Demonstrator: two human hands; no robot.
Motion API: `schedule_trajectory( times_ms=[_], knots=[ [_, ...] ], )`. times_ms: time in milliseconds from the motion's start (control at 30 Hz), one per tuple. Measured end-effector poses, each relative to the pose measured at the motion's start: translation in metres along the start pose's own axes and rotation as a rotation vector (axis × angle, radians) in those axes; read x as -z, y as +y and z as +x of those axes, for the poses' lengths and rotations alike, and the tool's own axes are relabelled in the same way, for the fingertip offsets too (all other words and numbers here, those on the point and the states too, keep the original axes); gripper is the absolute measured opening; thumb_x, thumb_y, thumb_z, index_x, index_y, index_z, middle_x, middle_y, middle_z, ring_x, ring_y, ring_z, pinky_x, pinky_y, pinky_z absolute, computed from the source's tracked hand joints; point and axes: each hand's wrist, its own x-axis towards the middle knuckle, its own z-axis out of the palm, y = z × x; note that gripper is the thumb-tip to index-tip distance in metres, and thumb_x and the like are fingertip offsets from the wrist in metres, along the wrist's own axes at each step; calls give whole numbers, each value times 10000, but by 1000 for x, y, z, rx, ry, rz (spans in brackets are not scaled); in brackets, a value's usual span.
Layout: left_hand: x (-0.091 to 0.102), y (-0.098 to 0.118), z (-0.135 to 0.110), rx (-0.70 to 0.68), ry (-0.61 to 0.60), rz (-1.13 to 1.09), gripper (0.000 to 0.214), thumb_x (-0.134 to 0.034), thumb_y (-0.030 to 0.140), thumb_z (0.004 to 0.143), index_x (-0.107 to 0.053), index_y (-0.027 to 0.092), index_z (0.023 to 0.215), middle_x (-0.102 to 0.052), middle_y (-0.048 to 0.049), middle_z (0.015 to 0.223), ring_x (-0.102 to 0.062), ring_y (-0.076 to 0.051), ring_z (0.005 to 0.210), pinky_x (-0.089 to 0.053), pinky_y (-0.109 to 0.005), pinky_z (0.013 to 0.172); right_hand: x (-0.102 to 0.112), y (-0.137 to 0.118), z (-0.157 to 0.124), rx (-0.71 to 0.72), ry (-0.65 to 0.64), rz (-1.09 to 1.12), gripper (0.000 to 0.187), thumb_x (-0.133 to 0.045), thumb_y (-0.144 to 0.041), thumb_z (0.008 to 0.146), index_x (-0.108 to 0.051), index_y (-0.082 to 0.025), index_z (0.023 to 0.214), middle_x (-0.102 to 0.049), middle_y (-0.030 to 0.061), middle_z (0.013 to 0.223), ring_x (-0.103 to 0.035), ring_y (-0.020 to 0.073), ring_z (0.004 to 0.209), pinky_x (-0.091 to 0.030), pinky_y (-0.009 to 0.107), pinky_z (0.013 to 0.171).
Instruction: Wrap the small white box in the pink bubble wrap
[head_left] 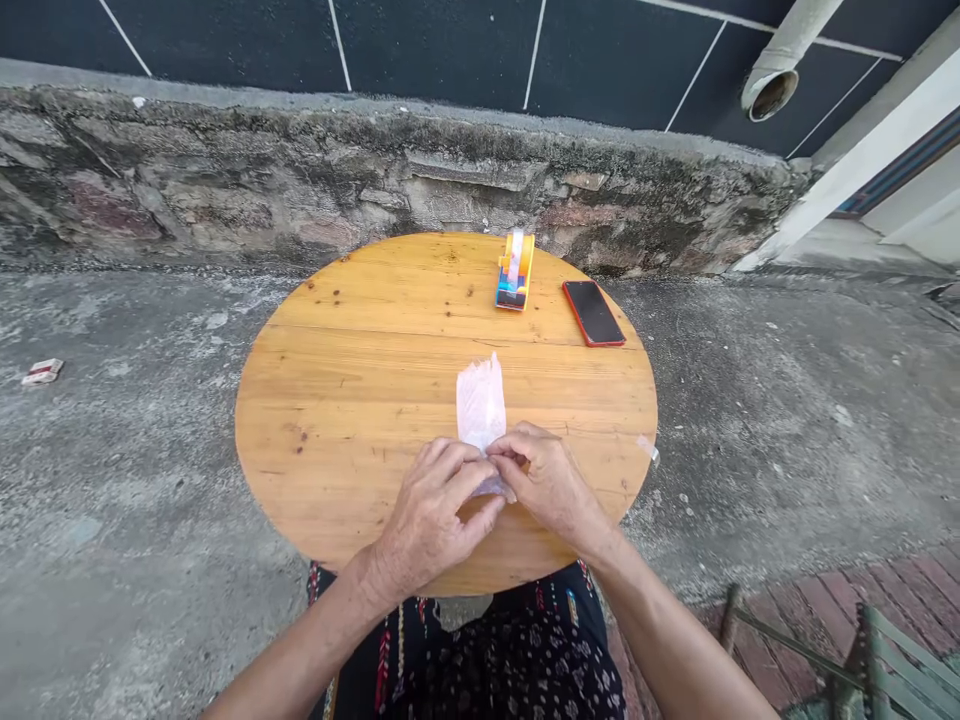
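Note:
A thin, crinkled pale-pink sheet lies on the round wooden table, with a ragged far edge; whether it is paper or plastic film I cannot tell. Its near end is bunched under my fingers and looks bluish and shiny there. My left hand holds that end, fingers over it and thumb along its near side. From the right, my right hand pinches the same part between thumb and curled fingers. The fingers partly hide the bunched end.
A yellow and blue tape dispenser stands near the table's far edge. Right of it lies a red-cased phone. A clear tape strip sticks to the right edge. Behind is a stone wall base; a chair stands lower right.

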Motion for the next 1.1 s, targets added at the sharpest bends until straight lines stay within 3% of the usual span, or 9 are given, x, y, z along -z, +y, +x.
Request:
schedule_trajectory(
  times_ms=[100,233,433,700,867,1100],
  knots=[
    [1,-5,3,-53,-28,-45,141,-580,122,855,-637,205,954,-601,-39,953,-537,-170,896,-470,-324,786,1,0,2,-3,-22,-8,175,-570,-106,817,-697,-219,776,-658,7,796,-594,132,733,-435,265,694],
    [1,-7,0,-20,-6,-74,114,-553,105,871,-635,184,887,-567,-63,995,-541,-175,934,-493,-320,792,2,1,2,-4,-40,-13,178,-570,-104,824,-694,-216,763,-649,1,779,-584,126,720,-432,263,693],
    [-3,-1,-8,23,47,8,118,-554,114,875,-634,194,907,-548,-88,1116,-499,-224,1034,-490,-400,868,3,2,1,16,-52,-64,161,-574,-132,856,-698,-222,808,-634,6,813,-582,134,746,-443,272,714],
    [-3,-1,-5,66,12,-52,113,-533,111,886,-627,173,892,-523,-93,1142,-486,-217,1078,-485,-372,903,0,4,-4,222,74,-180,135,-569,-153,877,-688,-214,868,-607,61,976,-553,201,913,-434,353,820],
    [-1,-2,-3,84,-7,-93,128,-528,105,880,-633,177,893,-507,-95,1160,-474,-225,1106,-489,-382,915,-2,9,-5,253,67,-207,140,-552,-155,889,-673,-225,903,-591,73,1159,-550,225,1012,-411,394,882],
    [1,-6,-2,121,-54,-168,145,-532,95,868,-642,184,899,-500,-96,1171,-502,-210,1107,-502,-359,910,0,9,-5,268,43,-161,147,-523,-146,906,-647,-220,932,-611,72,1169,-561,224,1031,-418,390,875]
  ],
)
